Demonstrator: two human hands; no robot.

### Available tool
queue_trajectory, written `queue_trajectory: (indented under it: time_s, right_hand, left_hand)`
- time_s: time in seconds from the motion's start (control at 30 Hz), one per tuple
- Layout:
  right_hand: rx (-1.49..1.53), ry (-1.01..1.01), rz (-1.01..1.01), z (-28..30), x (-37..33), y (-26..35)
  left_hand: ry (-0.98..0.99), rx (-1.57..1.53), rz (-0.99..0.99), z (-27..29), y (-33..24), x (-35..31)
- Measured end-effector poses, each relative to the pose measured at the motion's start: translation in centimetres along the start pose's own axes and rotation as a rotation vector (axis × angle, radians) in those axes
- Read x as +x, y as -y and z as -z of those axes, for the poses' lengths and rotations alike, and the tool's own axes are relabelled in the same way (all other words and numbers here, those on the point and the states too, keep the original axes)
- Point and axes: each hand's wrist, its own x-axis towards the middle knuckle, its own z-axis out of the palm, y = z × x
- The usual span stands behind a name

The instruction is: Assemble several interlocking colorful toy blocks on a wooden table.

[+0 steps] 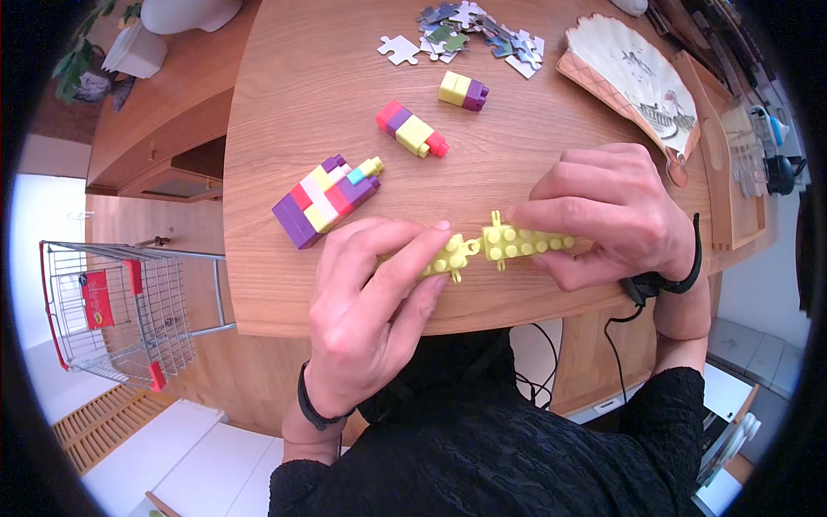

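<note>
The left hand (366,314) pinches a small yellow-green brick (450,256) between thumb and fingers, and the right hand (607,211) is closed over one end of a longer yellow-green strip (521,243), fingers curled on top of it. Both pieces sit low over the table (284,86) near its front edge, right in front of the person. Their ends are touching or just about touching; I cannot tell whether they have clicked together yet.

By the look of it, the work is partway: a multicoloured block (326,200) stands finished-looking to the left, while two short stacks (412,129) (463,90) lie loose further back, not joined to anything.

The strip's long axis runs left to right across the table, tilting slightly up toward the right, studs facing up. The small brick lines up with it, pointing at its left end.
</note>
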Motion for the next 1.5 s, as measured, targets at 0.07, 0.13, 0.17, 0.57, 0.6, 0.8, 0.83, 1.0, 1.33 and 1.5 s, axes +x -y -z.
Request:
queue_trajectory:
  time_s: [0.07, 0.13, 0.17, 0.57, 0.6, 0.8, 0.83, 1.0, 1.33, 1.5]
  right_hand:
    - [-0.005, -0.002, 0.011, -0.1, -0.1, -0.1]
    - [-0.010, -0.005, 0.022, -0.2, -0.1, -0.1]
    - [-0.014, -0.005, 0.027, -0.2, -0.2, -0.1]
    - [-0.022, 0.069, -0.064, -0.2, 0.1, 0.1]
    - [0.005, 0.094, -0.090, -0.3, 0.1, 0.1]
    - [0.085, 0.087, -0.203, -1.2, 0.1, 0.4]
    - [0.086, 0.086, -0.205, -1.3, 0.2, 0.5]
    - [0.018, 0.107, -0.186, -1.2, 0.1, 0.6]
    - [-0.010, 0.063, -0.058, -1.0, 0.0, 0.4]
    - [-0.024, 0.013, -0.008, -1.2, 0.0, 0.2]
  left_hand:
    - [0.015, 0.013, -0.013, 0.0, 0.0, 0.1]
    - [0.030, 0.026, -0.025, 0.0, 0.0, 0.2]
    - [0.030, 0.027, -0.023, 0.0, 0.0, 0.2]
    - [0.065, 0.153, -0.006, -0.1, -0.2, 0.2]
    - [0.073, 0.192, -0.008, -0.1, -0.2, 0.2]
    - [0.098, 0.265, -0.038, -0.4, -0.2, 0.0]
    - [0.099, 0.265, -0.038, -0.5, -0.1, 0.0]
    - [0.094, 0.279, -0.038, -0.5, -0.2, 0.1]
    - [0.069, 0.234, -0.027, -0.4, -0.3, 0.0]
    - [0.065, 0.225, -0.027, -0.4, -0.2, 0.0]
